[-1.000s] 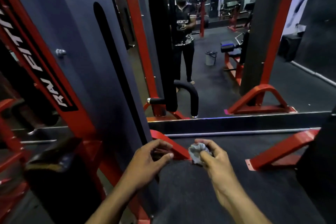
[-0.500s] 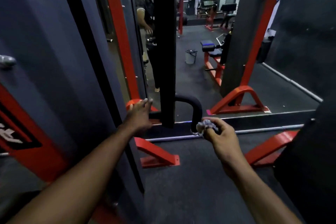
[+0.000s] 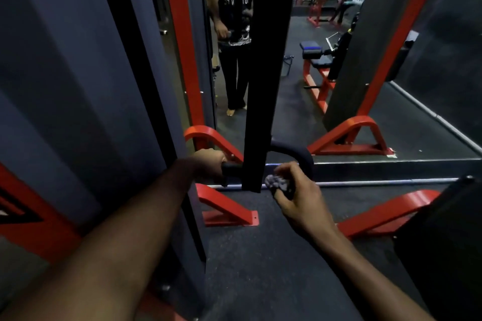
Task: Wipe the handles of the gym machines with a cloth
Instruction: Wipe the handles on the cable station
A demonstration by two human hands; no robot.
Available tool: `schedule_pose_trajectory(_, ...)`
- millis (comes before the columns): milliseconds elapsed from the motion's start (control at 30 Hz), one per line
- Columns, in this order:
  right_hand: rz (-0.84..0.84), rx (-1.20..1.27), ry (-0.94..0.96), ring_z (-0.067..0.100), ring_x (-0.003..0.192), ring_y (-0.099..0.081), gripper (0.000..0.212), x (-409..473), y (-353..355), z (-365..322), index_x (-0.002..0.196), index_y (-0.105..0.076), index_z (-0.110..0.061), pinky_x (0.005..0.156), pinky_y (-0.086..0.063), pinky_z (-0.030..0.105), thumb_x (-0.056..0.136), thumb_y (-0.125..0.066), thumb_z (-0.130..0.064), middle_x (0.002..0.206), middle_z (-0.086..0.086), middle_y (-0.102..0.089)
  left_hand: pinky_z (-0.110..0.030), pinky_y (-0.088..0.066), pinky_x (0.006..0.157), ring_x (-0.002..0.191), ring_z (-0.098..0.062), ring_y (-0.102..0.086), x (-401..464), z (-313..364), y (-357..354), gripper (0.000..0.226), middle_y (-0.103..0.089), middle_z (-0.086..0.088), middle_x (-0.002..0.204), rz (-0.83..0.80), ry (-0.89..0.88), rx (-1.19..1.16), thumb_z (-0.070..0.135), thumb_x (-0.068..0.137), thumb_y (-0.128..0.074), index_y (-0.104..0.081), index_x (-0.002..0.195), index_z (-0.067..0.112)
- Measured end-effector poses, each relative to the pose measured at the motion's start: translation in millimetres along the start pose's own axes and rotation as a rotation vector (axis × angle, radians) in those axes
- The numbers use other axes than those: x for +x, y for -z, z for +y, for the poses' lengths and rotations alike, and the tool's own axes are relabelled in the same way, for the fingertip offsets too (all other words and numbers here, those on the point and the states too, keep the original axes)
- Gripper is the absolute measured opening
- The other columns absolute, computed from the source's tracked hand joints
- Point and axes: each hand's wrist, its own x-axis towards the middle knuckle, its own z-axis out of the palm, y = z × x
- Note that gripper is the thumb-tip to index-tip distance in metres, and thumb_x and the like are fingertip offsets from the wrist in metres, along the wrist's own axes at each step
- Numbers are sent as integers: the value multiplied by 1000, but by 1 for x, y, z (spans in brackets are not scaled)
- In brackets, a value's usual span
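From the head camera we look down along both forearms at a black curved handle (image 3: 303, 155) low on a gym machine, just in front of a wall mirror (image 3: 339, 101). Our left hand (image 3: 210, 164) has its fingers curled round the left end of the handle, holding it beside a black upright bar (image 3: 263, 86) that crosses in front of the handle's middle. Our right hand (image 3: 300, 195) grips a bunched grey cloth (image 3: 277, 182) between curled fingers and thumb; the cloth sits just right of the upright bar and close under the handle's bend, though we cannot tell whether it touches the handle. A dark grey panel (image 3: 65, 86) of the machine fills the left side, with a red frame (image 3: 182, 47) behind it and a red foot (image 3: 227, 208) on the dark floor (image 3: 273, 268) between our arms. In the mirror we see the reflection of a standing person (image 3: 233, 34) and a red bench (image 3: 318, 73) farther back.
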Motion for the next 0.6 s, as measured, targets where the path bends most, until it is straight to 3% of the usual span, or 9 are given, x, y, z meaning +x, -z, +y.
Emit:
schedule_pose_trajectory(100, 33, -68, 190, 5, 83, -62, 27, 2, -9, -10, 92, -63, -17, 74, -54, 29, 78, -68, 6, 90, -14, -63, -27, -53, 57, 54, -12, -66, -2, -10, -5, 26, -71, 7, 61, -75, -26, -86, 39, 73, -86, -70, 68, 19)
schedule_pose_trajectory(200, 270, -45, 272, 10, 80, -61, 27, 15, 9, -23, 89, -65, -10, 71, -49, 21, 76, -64, 13, 91, -2, -63, -25, -50, 54, 50, -9, -63, -5, -12, -11, 33, -69, 7, 56, -56, -43, -93, 44, 75, -85, -69, 64, 18)
schedule_pose_trajectory(267, 404, -83, 280, 14, 84, -60, 25, 30, 24, -26, 91, -64, -9, 75, -48, 24, 77, -62, 12, 93, 2, -60, -24, -48, 56, 50, -7, -61, -5, -8, -9, 37, -69, 6, 57, -104, -40, -57, 48, 77, -84, -69, 62, 17)
schedule_pose_trajectory(367, 275, -202, 240, 17, 88, -59, 19, 53, 21, -21, 96, -61, -16, 79, -52, 39, 82, -56, -4, 99, 0, -55, -21, -45, 55, 52, -4, -57, -6, 7, -2, 32, -67, 8, 66, -242, -86, -86, 42, 81, -86, -65, 68, 21)
schedule_pose_trajectory(433, 194, -251, 228, 19, 87, -60, 17, 59, 7, -14, 97, -61, -17, 77, -52, 45, 84, -49, -16, 99, -1, -57, -15, -44, 62, 60, 10, -56, -8, 23, 7, 27, -60, 21, 76, -166, -223, -203, 32, 82, -87, -60, 80, 31)
schedule_pose_trajectory(500, 214, -224, 250, 19, 93, -63, 24, 58, -1, -6, 102, -65, -12, 82, -53, 44, 85, -48, -17, 103, 0, -64, -8, -42, 77, 83, 17, -59, -12, 33, 4, 42, -60, 30, 95, 19, -362, -360, 40, 77, -89, -58, 107, 34)
schedule_pose_trajectory(567, 244, -236, 291, 20, 109, -64, 33, 53, -5, 2, 114, -68, -7, 95, -52, 41, 86, -51, -14, 119, 5, -67, -15, -43, 86, 109, -2, -63, -10, 39, -10, 82, -65, 20, 115, 189, -412, -339, 69, 67, -81, -55, 133, 29)
schedule_pose_trajectory(600, 251, -285, 316, 22, 117, -62, 38, 52, -7, 5, 121, -67, -4, 102, -49, 41, 87, -53, -14, 128, 8, -65, -21, -45, 86, 113, -15, -65, -2, 37, -18, 92, -68, 10, 121, 244, -431, -298, 76, 64, -75, -54, 139, 26)
